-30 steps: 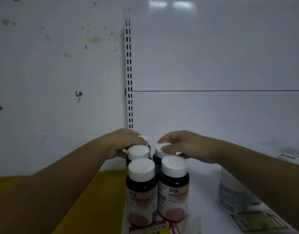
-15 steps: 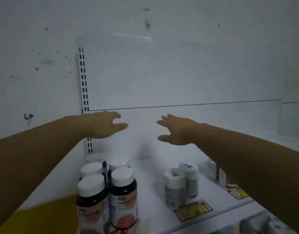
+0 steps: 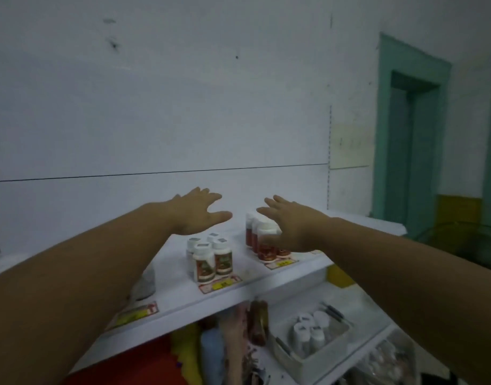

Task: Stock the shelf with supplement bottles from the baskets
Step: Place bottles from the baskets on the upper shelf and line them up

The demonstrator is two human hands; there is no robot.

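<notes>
My left hand hovers open above the white shelf, fingers spread, holding nothing. My right hand is open too, palm down, in front of a group of red-labelled bottles with white caps, which it partly hides. A cluster of white-capped bottles with dark red labels stands below and between the hands. Another pale bottle shows beside my left forearm. Down at the right a white basket holds several white-capped bottles.
Yellow and red price tags lie along the shelf's front edge. Below the shelf are colourful packets and a second basket at the lower right. A teal door frame stands at the right.
Both hands let go of the dark bottles at the left and lifted open. The view swung right, so other bottle groups, the lower shelf and the baskets came into sight.
</notes>
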